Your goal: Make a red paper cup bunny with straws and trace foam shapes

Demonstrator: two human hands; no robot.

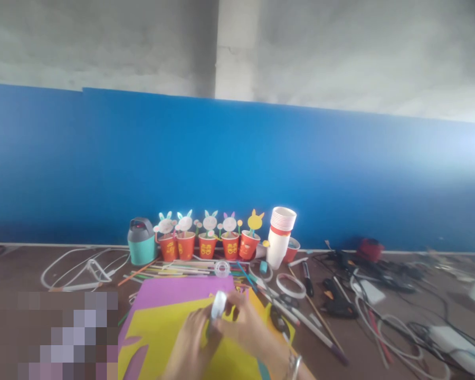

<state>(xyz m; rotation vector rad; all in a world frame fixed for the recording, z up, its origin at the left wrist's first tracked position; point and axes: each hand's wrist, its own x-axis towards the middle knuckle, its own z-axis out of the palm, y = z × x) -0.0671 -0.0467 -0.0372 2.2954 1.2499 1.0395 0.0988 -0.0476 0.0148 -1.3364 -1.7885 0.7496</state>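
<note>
Both of my hands meet low in the middle of the view, over a yellow foam sheet [162, 332] that lies on a purple sheet [170, 293]. My left hand [190, 343] is closed with its fingertips pinched beside a small white cylinder [218, 304]. My right hand [247, 324], with a metal bracelet on its wrist, has its fingers wrapped round that white cylinder, which stands upright above the yellow sheet. What the left fingertips pinch is too small to make out.
Several red paper cups with paper rabbit faces [208, 237] line the blue wall. Beside them stand a teal container [141, 243] and a stack of white cups [281, 235]. Tape rolls [221, 268], straws, black scissors [279, 319], a glue gun [336, 301] and cables litter the brown table.
</note>
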